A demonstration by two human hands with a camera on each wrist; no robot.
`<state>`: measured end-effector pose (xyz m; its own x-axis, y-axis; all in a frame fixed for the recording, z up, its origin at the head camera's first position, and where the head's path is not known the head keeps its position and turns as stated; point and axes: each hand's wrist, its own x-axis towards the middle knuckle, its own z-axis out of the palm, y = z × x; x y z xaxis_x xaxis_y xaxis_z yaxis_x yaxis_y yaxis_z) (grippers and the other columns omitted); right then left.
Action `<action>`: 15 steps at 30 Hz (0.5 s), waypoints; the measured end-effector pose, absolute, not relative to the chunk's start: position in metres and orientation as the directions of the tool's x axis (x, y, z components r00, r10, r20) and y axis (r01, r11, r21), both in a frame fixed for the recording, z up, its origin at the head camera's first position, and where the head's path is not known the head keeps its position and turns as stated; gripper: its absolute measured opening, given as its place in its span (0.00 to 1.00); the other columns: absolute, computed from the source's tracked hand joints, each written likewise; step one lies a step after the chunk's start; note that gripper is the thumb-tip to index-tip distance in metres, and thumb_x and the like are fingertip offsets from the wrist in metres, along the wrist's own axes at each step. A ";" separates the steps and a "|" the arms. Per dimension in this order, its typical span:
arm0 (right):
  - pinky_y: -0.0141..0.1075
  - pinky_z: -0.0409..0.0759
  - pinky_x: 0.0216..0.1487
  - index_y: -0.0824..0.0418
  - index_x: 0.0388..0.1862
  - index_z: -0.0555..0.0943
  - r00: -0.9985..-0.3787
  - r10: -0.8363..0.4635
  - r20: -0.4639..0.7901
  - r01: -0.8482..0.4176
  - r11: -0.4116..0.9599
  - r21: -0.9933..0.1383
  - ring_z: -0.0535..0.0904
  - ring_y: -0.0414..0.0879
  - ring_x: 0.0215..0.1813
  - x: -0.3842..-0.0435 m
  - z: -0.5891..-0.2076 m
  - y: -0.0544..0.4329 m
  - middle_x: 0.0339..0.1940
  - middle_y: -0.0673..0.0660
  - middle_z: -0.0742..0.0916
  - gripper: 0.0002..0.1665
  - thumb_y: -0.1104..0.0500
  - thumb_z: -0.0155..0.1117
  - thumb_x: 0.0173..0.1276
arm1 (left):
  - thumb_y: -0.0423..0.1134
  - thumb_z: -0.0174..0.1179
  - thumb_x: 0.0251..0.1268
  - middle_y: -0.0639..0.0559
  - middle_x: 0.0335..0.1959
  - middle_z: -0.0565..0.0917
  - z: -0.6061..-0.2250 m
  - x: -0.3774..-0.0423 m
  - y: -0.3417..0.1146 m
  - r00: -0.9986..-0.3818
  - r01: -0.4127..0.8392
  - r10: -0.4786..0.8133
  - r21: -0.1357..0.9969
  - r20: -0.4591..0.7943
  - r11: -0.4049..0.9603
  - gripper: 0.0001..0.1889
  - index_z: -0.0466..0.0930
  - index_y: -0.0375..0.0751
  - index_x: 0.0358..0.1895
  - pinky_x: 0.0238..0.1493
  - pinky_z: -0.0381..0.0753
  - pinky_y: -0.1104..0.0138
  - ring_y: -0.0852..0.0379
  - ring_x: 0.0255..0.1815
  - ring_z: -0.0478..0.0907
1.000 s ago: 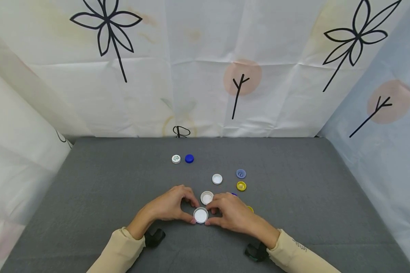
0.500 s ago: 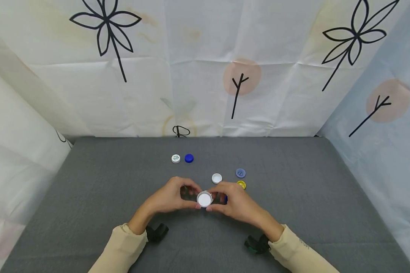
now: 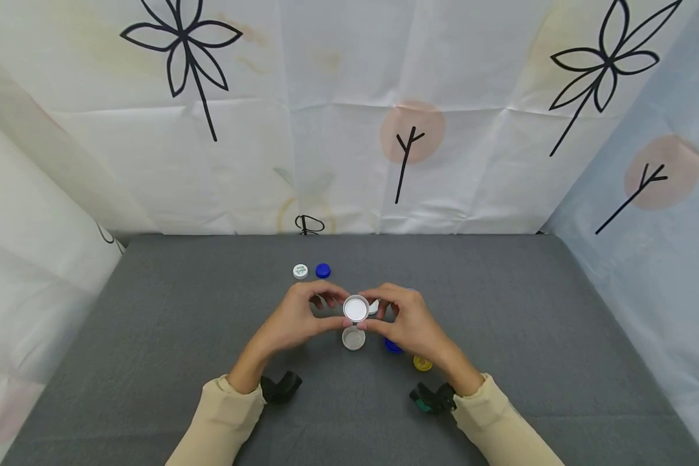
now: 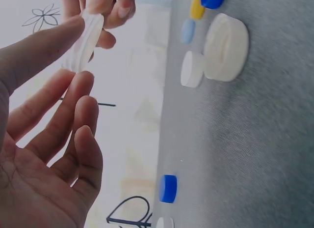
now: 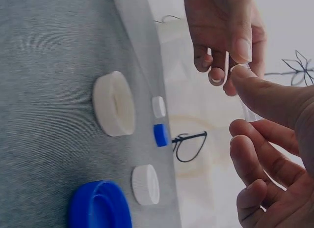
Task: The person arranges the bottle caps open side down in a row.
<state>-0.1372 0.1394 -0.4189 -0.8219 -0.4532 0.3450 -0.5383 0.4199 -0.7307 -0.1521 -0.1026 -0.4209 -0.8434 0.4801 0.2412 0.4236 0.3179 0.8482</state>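
Observation:
A white round bottle cap is held up off the table between both hands. My left hand pinches its left side between thumb and fingers. On the opposite side my right hand pinches it the same way. The left wrist view shows the cap edge-on, thin and pale, with fingertips at its rim. Below it on the grey table lies a larger white cap, hollow side up. Another white cap is partly hidden behind the right fingers.
A dark blue cap and a yellow cap lie near the right forearm. Farther back stand a white cap with print and a blue cap. A light blue cap shows in the left wrist view. Patterned cloth walls enclose the table.
Both hands have lifted the white cap from the table and carried it away from the body, past the larger white cap, which is now uncovered below it.

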 end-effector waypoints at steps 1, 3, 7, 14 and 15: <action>0.36 0.73 0.31 0.58 0.53 0.87 -0.826 -0.447 0.344 -0.532 0.415 -0.738 0.78 0.39 0.32 -0.138 -0.419 0.140 0.37 0.52 0.86 0.25 0.60 0.82 0.56 | 0.38 0.79 0.54 0.57 0.42 0.86 -0.420 -0.152 -0.102 -0.847 0.422 0.471 0.851 0.247 0.313 0.18 0.87 0.45 0.48 0.44 0.80 0.51 0.49 0.41 0.81; 0.39 0.73 0.32 0.57 0.54 0.87 -0.834 -0.432 0.343 -0.519 0.405 -0.752 0.78 0.40 0.32 -0.140 -0.418 0.140 0.37 0.54 0.86 0.25 0.60 0.82 0.56 | 0.37 0.79 0.54 0.56 0.42 0.86 -0.419 -0.154 -0.100 -0.852 0.419 0.457 0.858 0.257 0.299 0.18 0.87 0.44 0.49 0.44 0.80 0.52 0.48 0.41 0.81; 0.46 0.73 0.34 0.57 0.54 0.87 -0.853 -0.398 0.338 -0.491 0.390 -0.779 0.78 0.42 0.33 -0.144 -0.417 0.139 0.37 0.55 0.86 0.24 0.60 0.81 0.58 | 0.36 0.78 0.55 0.55 0.42 0.86 -0.418 -0.156 -0.098 -0.859 0.401 0.440 0.879 0.262 0.259 0.18 0.87 0.43 0.50 0.44 0.80 0.57 0.52 0.41 0.81; 0.46 0.72 0.36 0.57 0.54 0.87 -0.865 -0.333 0.375 -0.486 0.370 -0.792 0.78 0.43 0.33 -0.150 -0.415 0.134 0.39 0.52 0.86 0.22 0.58 0.80 0.59 | 0.35 0.69 0.66 0.47 0.41 0.86 -0.417 -0.160 -0.094 -0.905 0.260 0.379 0.956 0.193 0.135 0.15 0.84 0.37 0.54 0.44 0.82 0.64 0.50 0.42 0.83; 0.44 0.72 0.36 0.57 0.54 0.87 -0.865 -0.324 0.383 -0.488 0.368 -0.792 0.78 0.44 0.33 -0.151 -0.414 0.133 0.40 0.51 0.87 0.23 0.58 0.80 0.59 | 0.35 0.68 0.68 0.46 0.41 0.86 -0.417 -0.160 -0.093 -0.915 0.233 0.363 0.965 0.175 0.122 0.14 0.84 0.35 0.54 0.44 0.82 0.64 0.49 0.43 0.84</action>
<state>-0.1512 0.1329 -0.4143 -0.8652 -0.3239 0.3827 -0.4879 0.3678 -0.7916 -0.1599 -0.0929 -0.4172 -0.9151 0.3634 0.1747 0.2327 0.1221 0.9648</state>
